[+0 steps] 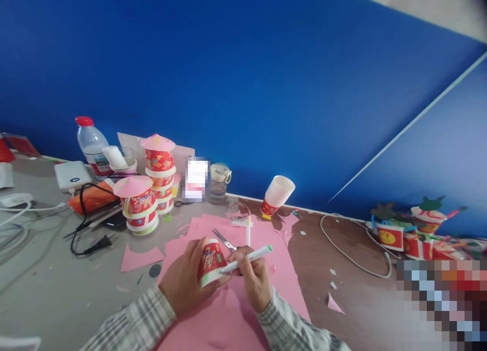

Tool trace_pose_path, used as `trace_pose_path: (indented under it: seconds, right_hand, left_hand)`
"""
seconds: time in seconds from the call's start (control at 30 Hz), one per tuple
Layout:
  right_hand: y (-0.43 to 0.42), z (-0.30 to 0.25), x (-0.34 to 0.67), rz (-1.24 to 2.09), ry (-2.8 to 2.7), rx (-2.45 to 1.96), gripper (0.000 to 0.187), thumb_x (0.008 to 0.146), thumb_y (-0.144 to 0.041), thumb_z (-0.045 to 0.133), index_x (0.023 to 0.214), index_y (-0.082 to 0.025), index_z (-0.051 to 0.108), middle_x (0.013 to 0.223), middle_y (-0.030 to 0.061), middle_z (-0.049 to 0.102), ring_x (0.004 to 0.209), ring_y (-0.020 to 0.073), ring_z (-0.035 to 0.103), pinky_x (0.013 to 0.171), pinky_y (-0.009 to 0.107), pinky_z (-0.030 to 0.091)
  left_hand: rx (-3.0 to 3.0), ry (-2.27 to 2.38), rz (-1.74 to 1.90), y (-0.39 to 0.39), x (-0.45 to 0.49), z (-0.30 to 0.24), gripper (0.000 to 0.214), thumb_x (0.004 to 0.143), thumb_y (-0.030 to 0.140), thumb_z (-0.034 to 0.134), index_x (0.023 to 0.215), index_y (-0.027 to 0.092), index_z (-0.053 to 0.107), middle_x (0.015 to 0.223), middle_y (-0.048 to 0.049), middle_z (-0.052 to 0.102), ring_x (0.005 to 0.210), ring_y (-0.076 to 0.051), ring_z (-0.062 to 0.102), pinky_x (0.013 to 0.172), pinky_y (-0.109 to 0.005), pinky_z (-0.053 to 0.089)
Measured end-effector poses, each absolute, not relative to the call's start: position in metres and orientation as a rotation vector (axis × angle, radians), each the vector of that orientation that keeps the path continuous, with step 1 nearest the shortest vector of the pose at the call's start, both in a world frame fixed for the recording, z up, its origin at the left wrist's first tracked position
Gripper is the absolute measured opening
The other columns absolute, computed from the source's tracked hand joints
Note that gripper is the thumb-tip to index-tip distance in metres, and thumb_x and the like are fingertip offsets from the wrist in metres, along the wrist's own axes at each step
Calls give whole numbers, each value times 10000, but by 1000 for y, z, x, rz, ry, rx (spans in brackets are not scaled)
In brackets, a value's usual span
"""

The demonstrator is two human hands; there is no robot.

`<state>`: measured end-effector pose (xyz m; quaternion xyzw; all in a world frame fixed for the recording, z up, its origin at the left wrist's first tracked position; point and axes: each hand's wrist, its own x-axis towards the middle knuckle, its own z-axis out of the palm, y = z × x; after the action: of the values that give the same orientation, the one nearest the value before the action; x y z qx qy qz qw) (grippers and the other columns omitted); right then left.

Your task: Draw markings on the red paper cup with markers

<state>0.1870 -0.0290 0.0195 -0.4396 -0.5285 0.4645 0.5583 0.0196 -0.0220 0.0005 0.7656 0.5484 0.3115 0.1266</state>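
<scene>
My left hand (pixel 186 280) is wrapped round a red printed paper cup (pixel 211 259), which lies tilted with its rim toward me. Green colouring shows on part of the white band near that rim. In my right hand (pixel 253 280) is a white marker with a green end (pixel 251 258), its tip at the cup's rim. Just behind the cup, a pair of scissors (pixel 224 239) rests on pink paper sheets (pixel 243 315). A white stick-like item (pixel 248 233) lies on the paper beyond my right hand.
Stacked-cup towers with pink cone tops (pixel 160 161) stand at the left, near a red-capped bottle (pixel 93 148), a power bank (pixel 72 175) and a black plug cable (pixel 97 245). A leaning cup stack (pixel 278 194) stands behind the paper. Cup crafts (pixel 422 234) and a white cable (pixel 353 270) are at right.
</scene>
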Motion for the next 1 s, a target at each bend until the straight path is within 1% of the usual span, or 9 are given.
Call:
trace_pose_path:
  seconds: [0.2,0.43,0.57,0.73,0.87,1.0]
  right_hand:
    - [-31,26,181,1082,-1272,-995,334,727,-460,533,616,-160,632,469,-3,562,422,150,501,418,227,415]
    - [-32,22,179,1010,-1333,-1027,260,762,-388,519,658,-177,631,493,-19,535,451,149,499,446,227,407]
    - [-33,16,179,979,-1361,-1023,217,768,-348,519,688,-178,629,530,-11,556,466,154,515,450,227,412]
    - [-32,16,179,934,-1404,-1044,164,764,-283,522,685,-188,629,588,1,593,485,158,543,471,228,434]
    - [-32,21,180,940,-1401,-1057,186,756,-268,506,633,-181,615,529,-9,572,458,155,539,449,219,431]
    - [-32,25,183,1000,-1356,-1066,213,740,-295,512,592,-172,603,485,-17,544,424,147,513,421,214,413]
  left_hand:
    - [2256,1589,894,-21,20,0,850,502,633,615,1184,269,262,1012,-39,498,781,-242,590,604,-370,535]
    - [2256,1576,903,-20,20,2,839,500,554,654,1181,260,262,1012,-31,498,792,-231,586,618,-356,536]
    - [2258,1571,909,-21,20,2,826,505,512,654,1185,262,257,1027,-34,496,803,-236,584,603,-350,537]
    - [2264,1579,900,-22,20,3,833,509,537,642,1188,249,253,1024,-40,501,789,-240,589,594,-361,535]
    - [2269,1567,928,-22,20,3,835,514,575,628,1189,261,251,1020,-38,501,789,-239,590,597,-364,534]
    - [2281,1576,930,-22,20,2,841,511,594,624,1191,271,249,1013,-35,500,777,-238,593,594,-367,534]
